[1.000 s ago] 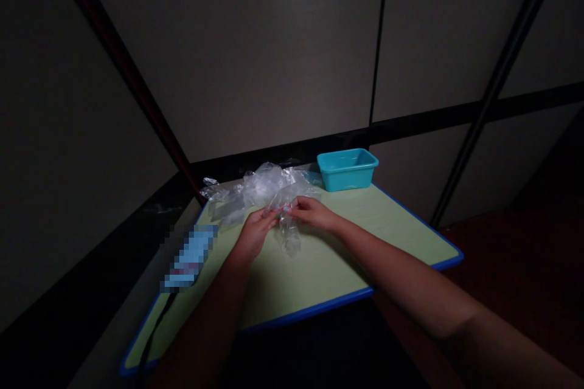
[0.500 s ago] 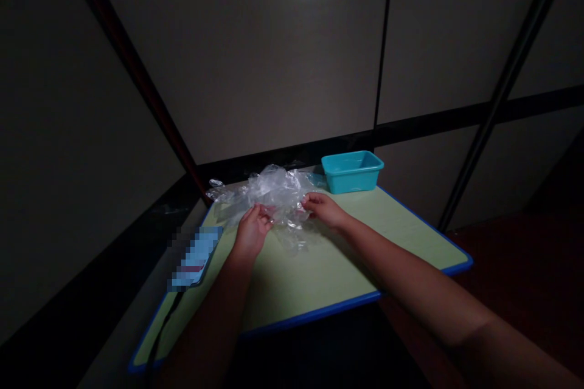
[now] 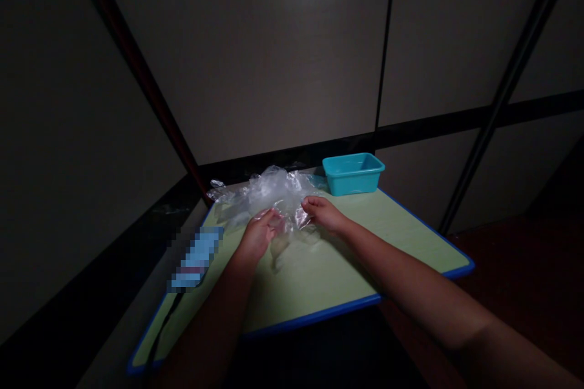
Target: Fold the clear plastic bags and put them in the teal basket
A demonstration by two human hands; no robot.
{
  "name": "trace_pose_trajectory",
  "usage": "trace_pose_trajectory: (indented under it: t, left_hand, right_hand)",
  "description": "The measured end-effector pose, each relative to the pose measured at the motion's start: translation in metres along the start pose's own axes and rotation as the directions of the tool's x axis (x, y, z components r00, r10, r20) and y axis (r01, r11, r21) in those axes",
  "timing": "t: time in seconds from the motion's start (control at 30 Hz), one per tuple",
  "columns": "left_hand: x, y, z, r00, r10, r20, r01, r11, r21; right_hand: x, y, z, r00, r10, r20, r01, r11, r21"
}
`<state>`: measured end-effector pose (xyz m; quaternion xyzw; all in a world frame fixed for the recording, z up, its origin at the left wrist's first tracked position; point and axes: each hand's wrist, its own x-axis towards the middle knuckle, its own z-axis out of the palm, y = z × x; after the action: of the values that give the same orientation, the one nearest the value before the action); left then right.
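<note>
A clear, crinkled plastic bag [image 3: 296, 219] stretches between my two hands above the table, its lower part hanging toward the front. My left hand [image 3: 261, 236] has its fingers closed on the bag's left side, with the film passing over the fingertips. At the other side, my right hand [image 3: 323, 213] pinches the bag between thumb and fingers. Just behind lies a loose heap of clear plastic bags [image 3: 269, 185], partly overlapping the held one in view, so I cannot tell exactly where one ends and the other begins.
A turquoise plastic basin [image 3: 353, 182] stands at the table's back right. On the left edge lies a blurred-out, phone-like flat object [image 3: 198, 258] with a dark cord [image 3: 164, 328]. The pale green table [image 3: 314, 292] has a blue rim, with wall panels behind.
My left hand has shifted slightly right, closer to the right hand. The bag's lower part has changed shape and bunched up between them. The right hand has barely moved.
</note>
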<state>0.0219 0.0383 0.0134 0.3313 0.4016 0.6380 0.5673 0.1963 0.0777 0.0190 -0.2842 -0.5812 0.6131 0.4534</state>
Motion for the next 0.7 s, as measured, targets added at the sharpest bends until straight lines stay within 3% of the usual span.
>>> trace_pose_trajectory:
  t: [0.3, 0.43, 0.57, 0.7]
  left_hand:
    - [0.004, 0.009, -0.006, 0.982, 0.172, -0.079, -0.179, 0.981, -0.081]
    - [0.008, 0.009, -0.012, 0.969, 0.188, -0.163, -0.191, 0.982, -0.004]
    - [0.016, 0.009, -0.022, 0.951, 0.138, -0.277, -0.138, 0.99, 0.018]
    - [0.022, 0.005, -0.027, 0.979, 0.106, -0.176, -0.101, 0.994, 0.036]
  right_hand:
    - [0.009, 0.009, -0.01, 0.99, -0.007, -0.138, -0.01, 0.992, -0.126]
    - [0.009, 0.009, -0.009, 0.987, 0.011, -0.16, -0.034, 0.99, -0.139]
    - [0.004, 0.006, -0.006, 0.997, 0.051, -0.054, -0.055, 0.996, -0.077]
    - [-0.002, 0.0, -0.003, 0.991, 0.068, 0.112, -0.067, 0.998, -0.013]
